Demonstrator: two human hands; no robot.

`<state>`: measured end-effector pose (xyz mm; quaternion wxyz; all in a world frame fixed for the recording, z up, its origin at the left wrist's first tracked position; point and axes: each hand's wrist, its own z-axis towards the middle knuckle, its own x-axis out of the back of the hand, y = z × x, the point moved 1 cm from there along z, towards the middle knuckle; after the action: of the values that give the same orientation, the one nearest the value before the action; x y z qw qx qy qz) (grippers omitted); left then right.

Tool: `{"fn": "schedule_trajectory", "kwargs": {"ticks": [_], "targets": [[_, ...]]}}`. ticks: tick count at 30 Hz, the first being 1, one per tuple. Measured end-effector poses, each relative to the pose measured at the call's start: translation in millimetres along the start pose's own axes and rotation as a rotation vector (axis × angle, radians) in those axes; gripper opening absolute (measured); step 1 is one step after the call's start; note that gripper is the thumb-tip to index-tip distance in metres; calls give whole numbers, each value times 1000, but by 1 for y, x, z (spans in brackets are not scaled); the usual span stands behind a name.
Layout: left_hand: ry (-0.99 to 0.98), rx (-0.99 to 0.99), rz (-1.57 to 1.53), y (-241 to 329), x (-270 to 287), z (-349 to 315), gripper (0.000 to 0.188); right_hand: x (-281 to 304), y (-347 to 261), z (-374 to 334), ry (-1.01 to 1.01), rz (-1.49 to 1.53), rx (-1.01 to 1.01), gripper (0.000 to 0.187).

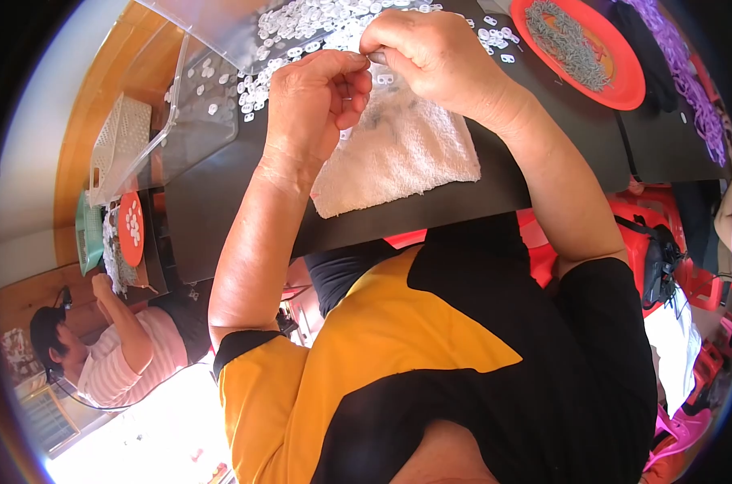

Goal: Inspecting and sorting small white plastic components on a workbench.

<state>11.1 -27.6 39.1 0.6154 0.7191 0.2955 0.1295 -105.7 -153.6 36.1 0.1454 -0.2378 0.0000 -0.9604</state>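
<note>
My left hand [313, 101] and my right hand [440, 66] meet above a pale towel [410, 157] on the dark table. Both hands are closed, with thumb and fingertips pinched together where they touch. What sits between the fingertips is too small to make out. Many small white plastic pieces with two holes [317, 24] lie heaped just beyond my hands. One such white piece [384, 80] shows below my right fingers, over the towel.
At the far right, a red plate [628, 85] holds a pile of small grey pieces [572, 48]. Purple strands [685, 73] hang beyond it. A clear plastic bin [176, 121] with white pieces lies at left. Another person [116, 347] works at far left beside a red plate [129, 246].
</note>
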Motion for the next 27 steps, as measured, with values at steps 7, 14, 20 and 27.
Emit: {"fn": "schedule_trajectory", "kwargs": {"ticks": [7, 14, 20, 27], "targets": [[-17, -579, 821, -15, 1, 26, 17, -10, 10, -8, 50, 250, -533, 3], [-93, -746, 1537, -34, -9, 40, 14, -19, 9, -12, 94, 728, -947, 2], [41, -221, 577, -13, 3, 24, 9, -19, 6, -16, 63, 691, -1020, 8], [62, -138, -95, -15, 20, -4, 11, -33, -13, -19, -59, 380, -653, 6]]}}
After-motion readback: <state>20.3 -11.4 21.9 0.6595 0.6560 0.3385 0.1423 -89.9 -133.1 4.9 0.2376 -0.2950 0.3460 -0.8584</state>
